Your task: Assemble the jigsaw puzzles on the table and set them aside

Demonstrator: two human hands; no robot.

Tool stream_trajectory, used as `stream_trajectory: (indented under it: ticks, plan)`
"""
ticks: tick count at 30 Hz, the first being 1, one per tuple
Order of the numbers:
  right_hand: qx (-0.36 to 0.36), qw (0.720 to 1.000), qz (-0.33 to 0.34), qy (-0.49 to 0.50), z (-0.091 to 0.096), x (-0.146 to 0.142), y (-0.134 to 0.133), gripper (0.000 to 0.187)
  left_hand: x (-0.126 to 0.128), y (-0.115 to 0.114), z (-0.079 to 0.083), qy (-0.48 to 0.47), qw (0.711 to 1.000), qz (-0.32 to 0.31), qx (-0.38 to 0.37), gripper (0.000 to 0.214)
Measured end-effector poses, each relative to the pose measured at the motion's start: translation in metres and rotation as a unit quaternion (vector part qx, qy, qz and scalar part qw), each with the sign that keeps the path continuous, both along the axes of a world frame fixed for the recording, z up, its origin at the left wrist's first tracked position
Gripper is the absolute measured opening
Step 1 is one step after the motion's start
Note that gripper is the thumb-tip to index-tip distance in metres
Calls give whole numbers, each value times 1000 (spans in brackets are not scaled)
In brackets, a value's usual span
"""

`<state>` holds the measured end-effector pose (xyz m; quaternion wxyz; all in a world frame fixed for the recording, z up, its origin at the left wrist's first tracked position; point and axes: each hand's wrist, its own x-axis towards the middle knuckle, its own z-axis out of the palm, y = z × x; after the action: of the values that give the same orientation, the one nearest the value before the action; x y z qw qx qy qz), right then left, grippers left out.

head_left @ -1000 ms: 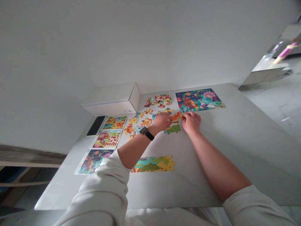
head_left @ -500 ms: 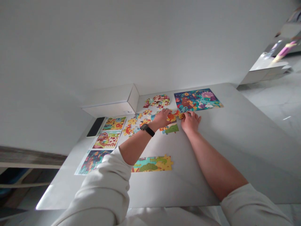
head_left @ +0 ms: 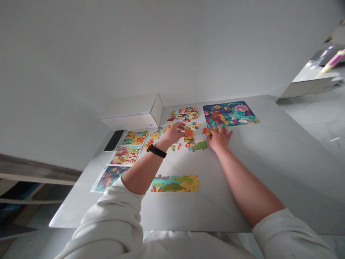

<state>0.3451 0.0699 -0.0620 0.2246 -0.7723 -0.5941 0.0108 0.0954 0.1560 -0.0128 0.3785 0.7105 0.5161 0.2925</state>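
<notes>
My left hand (head_left: 174,133), with a black watch strap (head_left: 157,150) at the wrist, hovers over loose puzzle pieces (head_left: 154,136). Its fingers are curved and apart from the thumb, with nothing visible between them. Close to its fingertips lie an orange puzzle piece (head_left: 189,134) and a green one (head_left: 199,145). My right hand (head_left: 219,139) rests farther right, thumb and index finger closed on an orange-yellow puzzle piece (head_left: 206,131), partly hidden by the fingers. Nearer to me lies a joined strip of puzzle (head_left: 174,184) with green and yellow scenery.
A heap of pieces (head_left: 185,113) sits by the wall. Right of it is a finished dark-blue puzzle (head_left: 230,113). A white box (head_left: 129,111) stands at the back left, with a black phone (head_left: 114,140) and picture sheets (head_left: 124,155) in front. The white table (head_left: 269,154) extends right.
My left hand has moved left, uncovering orange pieces. The right hand stays nearly in place by its piece. The camera view has shifted slightly.
</notes>
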Motion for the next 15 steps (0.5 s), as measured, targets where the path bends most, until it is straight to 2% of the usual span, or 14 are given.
stream_trajectory:
  ticks: [5, 8, 11, 13, 15]
  plan:
    - [-4, 1000, 13, -10, 3, 0, -1, 45, -27, -46, 3, -168, 983, 27, -66, 48]
    - [4, 1000, 15, -24, 3, 0, -4, 42, -43, -78, 3, -209, 974, 43, -75, 47]
    - [9, 999, 16, -38, 1, 2, -4, 39, -55, -100, -1, -186, 979, 62, -49, 41]
    - [9, 999, 20, -45, 0, 4, -2, 39, -61, -106, -3, -125, 990, 65, -16, 38]
    - [-1, 998, 23, -52, 2, 7, -1, 40, -66, -108, -3, -40, 996, 55, 55, 37]
